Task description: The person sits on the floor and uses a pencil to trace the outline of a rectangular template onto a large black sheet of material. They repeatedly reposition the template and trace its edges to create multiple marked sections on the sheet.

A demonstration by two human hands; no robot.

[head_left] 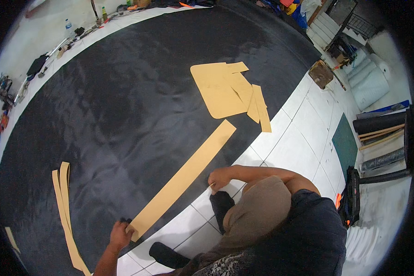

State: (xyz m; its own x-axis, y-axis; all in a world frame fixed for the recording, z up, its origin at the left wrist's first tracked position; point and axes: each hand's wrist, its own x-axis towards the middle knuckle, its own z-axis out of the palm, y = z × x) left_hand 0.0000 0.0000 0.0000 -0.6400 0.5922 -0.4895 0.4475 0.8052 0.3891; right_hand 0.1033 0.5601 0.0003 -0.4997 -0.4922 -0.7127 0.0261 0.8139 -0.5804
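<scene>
While the tan strip is pinched (apparently against slipping) by the left hand, fingers nearly closed, the right hand is curled right of the strip, openness and hold unclear.

On the sheet, a strip lies between bands at left and pieces beyond.

Between the long tan strip and the folded narrow strips, bare black sheet gives the left hand a wide lane. Tan pieces block the way just past the long strip's far end (only a slim gap there). A dark-socked foot crowds the right hand.
</scene>
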